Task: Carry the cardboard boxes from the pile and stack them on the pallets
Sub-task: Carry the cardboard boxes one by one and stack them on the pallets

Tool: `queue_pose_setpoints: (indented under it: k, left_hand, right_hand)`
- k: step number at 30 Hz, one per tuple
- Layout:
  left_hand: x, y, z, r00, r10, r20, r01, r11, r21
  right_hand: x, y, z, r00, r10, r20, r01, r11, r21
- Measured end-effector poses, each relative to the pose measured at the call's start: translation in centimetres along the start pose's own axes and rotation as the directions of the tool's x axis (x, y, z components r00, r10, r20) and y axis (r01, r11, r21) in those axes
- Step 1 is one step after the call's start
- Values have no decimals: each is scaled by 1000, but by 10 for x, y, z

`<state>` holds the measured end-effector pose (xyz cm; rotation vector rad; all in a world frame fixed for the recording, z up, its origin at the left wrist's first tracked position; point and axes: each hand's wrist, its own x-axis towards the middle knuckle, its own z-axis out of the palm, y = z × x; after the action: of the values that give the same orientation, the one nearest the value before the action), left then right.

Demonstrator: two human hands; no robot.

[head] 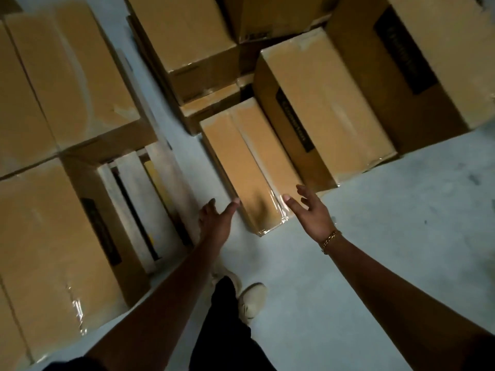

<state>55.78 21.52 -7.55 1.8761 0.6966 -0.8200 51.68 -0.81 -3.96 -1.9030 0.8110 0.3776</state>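
A long taped cardboard box (249, 159) lies on the pale floor at the near edge of the pile (321, 84). My left hand (215, 219) is open just left of the box's near end, thumb almost at its corner. My right hand (312, 210), a gold bracelet at its wrist, is open just right of that end. Neither hand holds anything. On the left, stacked boxes (67, 76) stand on a pallet whose pale slats (134, 199) show between them.
Bigger boxes with black labels (401, 65) crowd the top right. My shoe (253, 299) and dark trouser leg stand on the floor below the hands. Bare floor (401, 215) spreads to the right.
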Motion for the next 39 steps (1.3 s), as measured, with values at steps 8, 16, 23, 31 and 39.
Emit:
queue_pose_setpoints:
  k: [8, 16, 23, 31, 39]
  left_hand:
    - [11, 117, 79, 976, 179, 122, -187, 981, 55]
    - [9, 162, 174, 970, 136, 202, -153, 986, 70]
    - [10, 202, 256, 996, 43, 76, -48, 997, 58]
    - [29, 220, 352, 996, -13, 87, 2, 991, 133]
    - [31, 221, 380, 995, -77, 67, 61, 973, 220]
  right_hand:
    - [60, -25, -106, 991, -22, -131, 27, 999, 33]
    - [125, -1, -196, 987, 7, -161, -1, 999, 38]
    - [206, 27, -266, 998, 41, -39, -43, 998, -42]
    - [283, 60, -299, 996, -26, 81, 52, 938, -342]
    - [304, 79, -296, 997, -34, 67, 60, 904, -424]
